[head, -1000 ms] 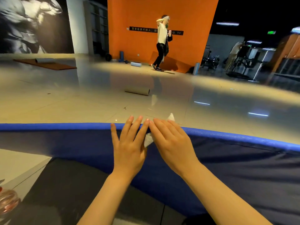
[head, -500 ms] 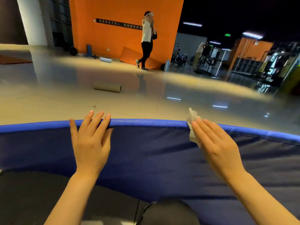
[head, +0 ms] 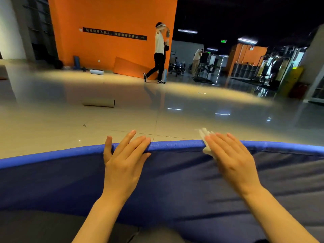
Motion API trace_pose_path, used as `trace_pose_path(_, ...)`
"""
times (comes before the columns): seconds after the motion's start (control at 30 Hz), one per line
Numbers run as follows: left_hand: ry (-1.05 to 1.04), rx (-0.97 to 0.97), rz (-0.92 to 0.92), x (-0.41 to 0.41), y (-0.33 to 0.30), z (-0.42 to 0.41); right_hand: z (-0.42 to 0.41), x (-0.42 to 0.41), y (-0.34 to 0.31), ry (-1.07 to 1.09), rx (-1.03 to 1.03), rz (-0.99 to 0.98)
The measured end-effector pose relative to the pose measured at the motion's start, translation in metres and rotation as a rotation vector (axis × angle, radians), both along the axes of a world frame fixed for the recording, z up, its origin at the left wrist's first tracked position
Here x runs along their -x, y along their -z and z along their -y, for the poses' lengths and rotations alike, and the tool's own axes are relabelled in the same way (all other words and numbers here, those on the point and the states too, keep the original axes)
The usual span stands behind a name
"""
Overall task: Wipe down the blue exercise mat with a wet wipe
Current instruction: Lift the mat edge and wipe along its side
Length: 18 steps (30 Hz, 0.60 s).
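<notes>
The blue exercise mat [head: 175, 181] stretches across the lower half of the view, its bright blue far edge curving from left to right. My left hand [head: 122, 163] lies flat on the mat with straight fingers reaching over the far edge. My right hand [head: 231, 158] presses a white wet wipe [head: 206, 142] flat against the mat at the far edge. The wipe sticks out past my fingertips on their left side; most of it is hidden under the palm.
Beyond the mat lies shiny tiled floor with a cardboard tube [head: 99, 103]. A person [head: 158, 53] walks past the orange wall [head: 114, 18] at the back. Gym machines [head: 273, 67] stand at the far right. A rolled white mat [head: 97, 72] lies by the wall.
My right hand has slid the wipe to the right along the mat's far edge, away from the left hand. The left hand stays flat at the edge. The person at the back walked right.
</notes>
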State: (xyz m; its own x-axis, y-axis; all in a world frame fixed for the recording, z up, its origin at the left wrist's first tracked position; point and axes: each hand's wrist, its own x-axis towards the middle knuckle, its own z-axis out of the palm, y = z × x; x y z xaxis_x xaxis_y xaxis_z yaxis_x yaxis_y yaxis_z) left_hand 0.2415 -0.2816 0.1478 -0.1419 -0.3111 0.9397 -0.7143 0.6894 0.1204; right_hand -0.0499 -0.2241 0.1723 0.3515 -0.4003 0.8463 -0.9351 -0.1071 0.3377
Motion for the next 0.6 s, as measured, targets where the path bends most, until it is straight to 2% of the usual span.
trace_pose_path(0.13, 0.002, -0.028, -0.008, 0.003, -0.003, 0.004, -0.029, 0.061, -0.005, 0.167, 0.019, 0.142)
trace_pose_path(0.23, 0.004, -0.051, -0.051, 0.008, -0.003, 0.001, -0.032, 0.064, 0.001, 0.194, 0.048, 0.225)
trace_pose_path(0.37, -0.013, -0.055, -0.117, 0.015, -0.003, -0.002, -0.001, 0.000, 0.004, -0.022, 0.027, 0.375)
trace_pose_path(0.5, -0.028, -0.070, -0.112, 0.014, -0.004, -0.005, 0.020, -0.078, 0.005, -0.254, -0.046, 0.341)
trace_pose_path(0.6, -0.033, -0.054, -0.080, 0.009, -0.004, -0.004, 0.019, -0.072, 0.003, -0.243, -0.059, 0.227)
